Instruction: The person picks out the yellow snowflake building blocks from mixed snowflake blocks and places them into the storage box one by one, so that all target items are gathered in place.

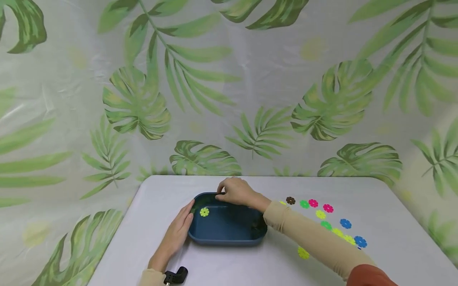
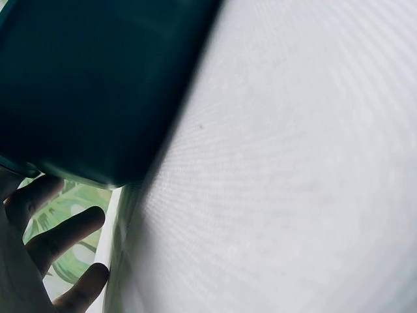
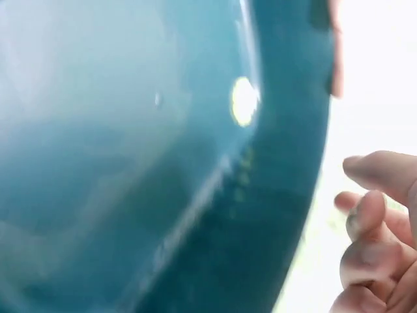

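A dark blue tray (image 1: 229,232) with raised sides sits on the table. Inside it, near the left end, lies one yellow-green flower-shaped disc (image 1: 204,212), also visible in the right wrist view. My left hand (image 1: 177,228) rests along the tray's left side with fingers fairly straight. In the left wrist view its fingers (image 2: 65,241) are spread beside the tray wall. My right hand (image 1: 237,192) is over the tray's far rim, its fingers loosely bent. Nothing shows between the right fingers (image 3: 378,173) in the right wrist view.
Right of the tray, several flower-shaped discs are scattered: blue (image 1: 345,223), pink (image 1: 328,208), green (image 1: 304,204), brown (image 1: 290,200) and yellow (image 1: 303,252). My right forearm crosses over some of them. A leaf-patterned curtain (image 1: 264,87) hangs behind the white table (image 1: 150,206).
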Motion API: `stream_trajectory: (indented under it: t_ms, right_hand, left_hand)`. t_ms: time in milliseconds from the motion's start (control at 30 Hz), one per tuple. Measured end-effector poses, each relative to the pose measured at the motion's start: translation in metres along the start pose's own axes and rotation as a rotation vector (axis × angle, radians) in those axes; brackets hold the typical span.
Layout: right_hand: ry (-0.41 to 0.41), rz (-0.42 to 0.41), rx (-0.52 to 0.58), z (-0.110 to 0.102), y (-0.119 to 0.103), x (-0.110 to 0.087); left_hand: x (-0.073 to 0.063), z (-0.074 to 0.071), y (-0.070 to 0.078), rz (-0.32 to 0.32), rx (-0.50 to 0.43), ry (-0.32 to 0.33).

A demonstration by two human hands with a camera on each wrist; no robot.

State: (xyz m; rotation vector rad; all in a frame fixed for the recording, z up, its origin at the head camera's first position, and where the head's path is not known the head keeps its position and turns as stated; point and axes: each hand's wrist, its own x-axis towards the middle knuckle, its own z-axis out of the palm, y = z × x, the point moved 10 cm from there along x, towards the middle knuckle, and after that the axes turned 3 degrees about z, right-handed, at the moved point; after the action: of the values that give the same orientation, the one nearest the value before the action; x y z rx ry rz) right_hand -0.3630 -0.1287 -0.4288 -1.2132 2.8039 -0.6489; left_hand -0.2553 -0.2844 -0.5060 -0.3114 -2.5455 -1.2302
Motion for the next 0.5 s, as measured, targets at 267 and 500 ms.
stream_trajectory:
  t_ms: [267,500]
  right_hand:
    - [0.134,0.097,0.086,-0.058,0.070,-0.052]
    - [0.237,0.238,0.141,-0.093,0.137,-0.118]
  left_hand:
    - [0.000,-0.001,0.004,0.026,0.007,0.010]
    - [0.000,0.003,0.004,-0.007,-0.001,-0.022]
